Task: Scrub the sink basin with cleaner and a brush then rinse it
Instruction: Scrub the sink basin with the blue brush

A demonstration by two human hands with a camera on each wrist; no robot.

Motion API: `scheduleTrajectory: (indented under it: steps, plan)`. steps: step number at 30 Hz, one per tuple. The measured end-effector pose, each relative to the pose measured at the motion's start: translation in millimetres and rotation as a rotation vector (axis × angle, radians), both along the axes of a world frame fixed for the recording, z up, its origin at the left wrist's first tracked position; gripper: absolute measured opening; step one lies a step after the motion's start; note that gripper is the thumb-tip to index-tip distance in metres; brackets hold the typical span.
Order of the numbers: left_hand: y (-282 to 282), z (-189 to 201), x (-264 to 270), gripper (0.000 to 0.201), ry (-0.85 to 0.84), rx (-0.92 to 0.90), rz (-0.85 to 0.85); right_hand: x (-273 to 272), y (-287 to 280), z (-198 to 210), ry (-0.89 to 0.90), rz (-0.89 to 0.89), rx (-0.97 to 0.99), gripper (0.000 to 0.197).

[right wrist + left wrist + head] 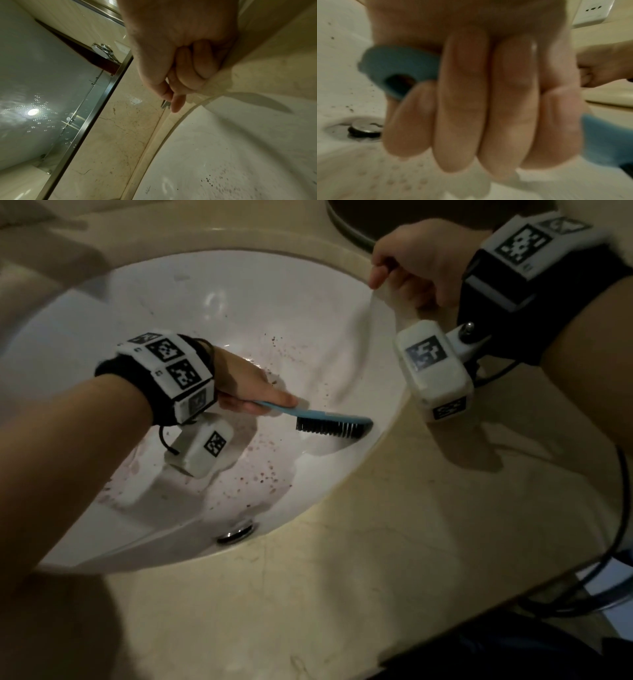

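The white sink basin [205,302] is spattered with reddish-brown specks and a pinkish film near its middle. My left hand [246,385] grips the handle of a blue brush [329,422], whose black bristles point down at the basin's right wall. In the left wrist view the fingers [488,94] wrap round the blue handle [393,65]. My right hand [411,265] hovers over the basin's upper right rim with its fingers curled. Its thumb and forefinger [178,102] pinch a small silvery piece [165,104] that I cannot identify. A rippled wet streak [352,344] runs down the basin wall below it.
The metal drain plug [236,532] sits at the basin's near side. Beige marble countertop [411,542] surrounds the sink. A mirror [42,81] with a metal frame stands behind the counter. A wall socket [594,10] is on the wall. Cables [616,542] hang off my right wrist.
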State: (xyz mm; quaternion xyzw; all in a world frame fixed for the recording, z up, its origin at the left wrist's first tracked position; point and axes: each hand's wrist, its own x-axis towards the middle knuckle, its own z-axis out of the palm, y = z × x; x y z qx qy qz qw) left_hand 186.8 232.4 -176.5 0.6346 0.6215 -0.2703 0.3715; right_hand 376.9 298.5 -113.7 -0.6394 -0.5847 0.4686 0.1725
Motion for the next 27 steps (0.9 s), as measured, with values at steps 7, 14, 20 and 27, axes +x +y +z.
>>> scheduleTrajectory:
  steps: [7,14,20,27]
  plan:
    - [-2,2,-2,0.061,0.062,0.174,-0.002,-2,0,0,-0.021,0.015,0.013,0.031]
    - [-13,11,-13,0.061,0.087,0.11,-0.1,-1,-2,1,-0.054,0.015,0.05,0.033]
    - [-11,15,-6,0.062,0.11,0.162,-0.072,-2,0,3,-0.035,0.037,0.04,0.033]
    - [-13,16,-12,0.062,0.219,0.281,-0.043,-2,3,2,-0.016,0.05,0.019,0.032]
